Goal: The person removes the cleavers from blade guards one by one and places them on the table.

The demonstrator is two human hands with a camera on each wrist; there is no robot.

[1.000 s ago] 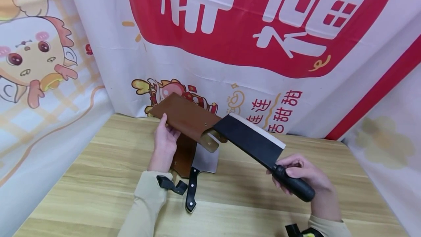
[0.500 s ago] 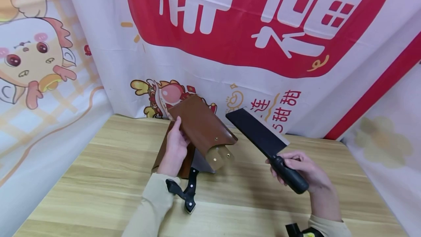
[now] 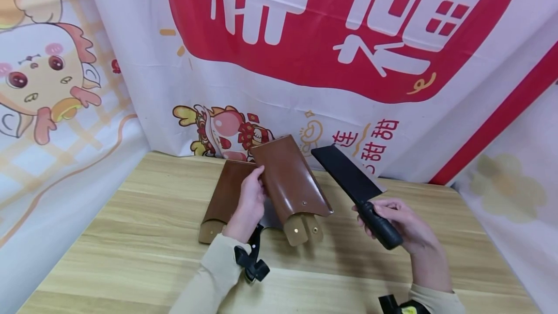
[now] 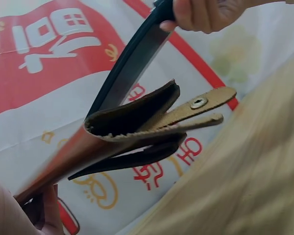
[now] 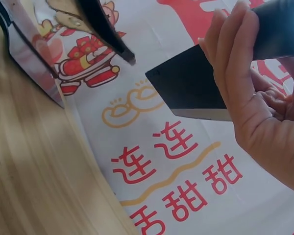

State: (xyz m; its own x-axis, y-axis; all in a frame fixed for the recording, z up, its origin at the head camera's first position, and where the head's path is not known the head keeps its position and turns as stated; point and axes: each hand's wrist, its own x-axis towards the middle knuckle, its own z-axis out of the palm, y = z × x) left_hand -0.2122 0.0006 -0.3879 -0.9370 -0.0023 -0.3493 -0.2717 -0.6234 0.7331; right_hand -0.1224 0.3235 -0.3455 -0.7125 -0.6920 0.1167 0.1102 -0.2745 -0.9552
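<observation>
In the head view my left hand (image 3: pixel 250 200) grips a brown leather knife sheath (image 3: pixel 291 178) along its left edge, tilted above the table. Its mouth faces the front, with two tan snap tabs hanging out. The left wrist view looks into the gaping sheath mouth (image 4: pixel 132 120). To the right, my right hand (image 3: pixel 401 219) holds a black cleaver (image 3: pixel 346 172) by its handle, blade raised toward the upper left and apart from the sheath. Behind my left wrist lies another cleaver (image 3: pixel 271 217) with a riveted black handle, partly hidden by the hand.
A second brown sheath (image 3: pixel 224 188) lies on the wooden table (image 3: pixel 109 251) at the left, under and beside my left forearm. A printed cloth (image 3: pixel 279 69) hangs along the table's back edge, with more cloth on both sides.
My left hand has moved right and nearer, turning the sheath so its mouth points frontward. The cleaver's end, overlapping the sheath earlier, now stands apart; my right hand shifted slightly. The second sheath shows more fully.
</observation>
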